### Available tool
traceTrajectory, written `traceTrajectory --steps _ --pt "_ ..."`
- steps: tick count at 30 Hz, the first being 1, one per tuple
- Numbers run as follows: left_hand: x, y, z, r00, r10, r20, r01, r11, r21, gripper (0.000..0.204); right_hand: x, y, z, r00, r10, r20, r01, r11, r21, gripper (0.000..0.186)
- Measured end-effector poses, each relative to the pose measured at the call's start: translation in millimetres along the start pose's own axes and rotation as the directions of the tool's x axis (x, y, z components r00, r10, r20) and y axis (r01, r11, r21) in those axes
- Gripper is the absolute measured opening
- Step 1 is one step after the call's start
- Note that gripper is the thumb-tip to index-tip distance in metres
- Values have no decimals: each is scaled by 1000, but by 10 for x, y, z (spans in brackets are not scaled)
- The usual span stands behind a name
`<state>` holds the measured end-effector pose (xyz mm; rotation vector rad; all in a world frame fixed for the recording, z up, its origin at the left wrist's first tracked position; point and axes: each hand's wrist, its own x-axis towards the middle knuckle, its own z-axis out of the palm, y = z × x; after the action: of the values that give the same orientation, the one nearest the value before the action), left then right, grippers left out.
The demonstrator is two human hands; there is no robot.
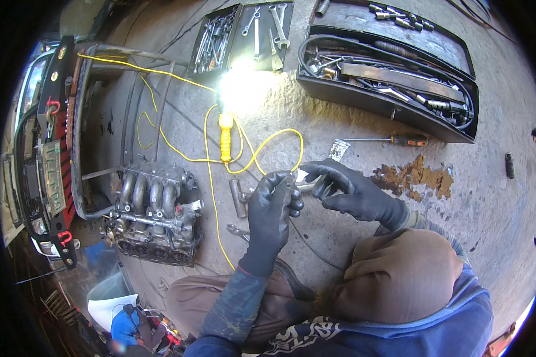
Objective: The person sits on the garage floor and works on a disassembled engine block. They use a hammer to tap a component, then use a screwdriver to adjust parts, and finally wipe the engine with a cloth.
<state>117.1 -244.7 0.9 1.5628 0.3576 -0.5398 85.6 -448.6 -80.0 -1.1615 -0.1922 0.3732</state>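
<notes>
Both my hands wear black gloves and meet near the middle of the view. My left hand (272, 205) is closed, its fingers curled and pinched upward around something too small to make out. A small white piece (301, 175) shows at the fingertips of my right hand (354, 191), whose fingers are bent close to the left ones. What kind of piece it is cannot be told. Below the hands lies a hammer (238, 198), its handle partly hidden behind them. A crumpled silvery tube (339, 150) rests on the floor just beyond my right hand.
A lit work lamp (225, 137) with yellow cord lies ahead. An engine part with curved pipes (155, 205) stands left, beside a metal frame (125, 56). Toolboxes (351, 92) (211, 44) lie open at the back. A screwdriver (408, 140) lies near a brown patch (417, 178).
</notes>
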Motion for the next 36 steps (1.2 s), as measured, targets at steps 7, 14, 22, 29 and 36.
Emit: traceTrajectory --steps 7,14,22,29,36 --pt "-14 -108 67 984 176 5 -176 983 45 21 31 36 104 985 168 -26 -147 917 372 50" --pt "26 -221 55 963 266 44 -269 960 80 20 -1 15 98 980 165 -113 -163 986 30 50" --pt "31 -197 58 988 154 -13 -155 988 -15 20 -31 -3 66 958 -283 -52 212 818 -535 63" --pt "17 -153 54 997 5 -71 -5 1000 -11 18 -24 8 67 962 -265 -66 185 811 -555 58" --pt "-48 -126 121 989 -146 -17 142 980 -140 24 7 65 172 940 -294 -175 169 844 -508 45"
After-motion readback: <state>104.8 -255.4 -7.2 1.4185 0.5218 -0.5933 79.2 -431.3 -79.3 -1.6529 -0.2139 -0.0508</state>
